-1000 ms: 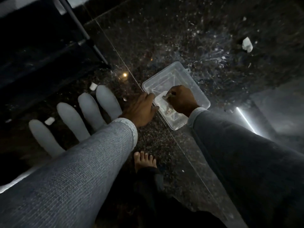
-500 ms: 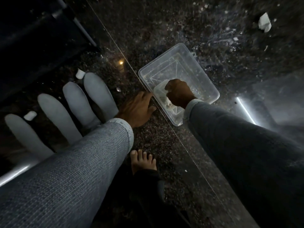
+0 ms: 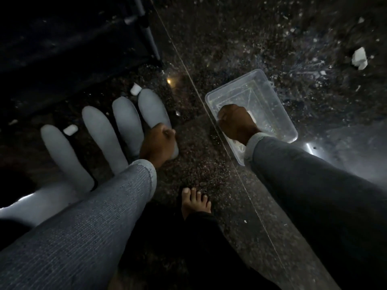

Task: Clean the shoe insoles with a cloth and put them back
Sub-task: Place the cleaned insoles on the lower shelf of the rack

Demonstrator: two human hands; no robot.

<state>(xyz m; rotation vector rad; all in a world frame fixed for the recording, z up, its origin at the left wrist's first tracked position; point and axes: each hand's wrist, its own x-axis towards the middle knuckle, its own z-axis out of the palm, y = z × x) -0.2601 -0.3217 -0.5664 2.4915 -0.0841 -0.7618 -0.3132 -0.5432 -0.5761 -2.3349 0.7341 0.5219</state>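
We see our right hand [image 3: 237, 123] curled round a white cloth [image 3: 252, 117] inside the clear plastic tub [image 3: 280, 114], while left of the tub our left hand [image 3: 158, 143] grips the nearest of four pale grey insoles [image 3: 154, 114].

Four pale insoles [image 3: 98, 141] laid side by side on a dark speckled floor [image 3: 199, 164], the rightmost one gripped by the left hand [image 3: 158, 144], right hand [image 3: 237, 123] fisted inside a clear plastic container [image 3: 278, 114], a bare foot [image 3: 195, 203] seen below
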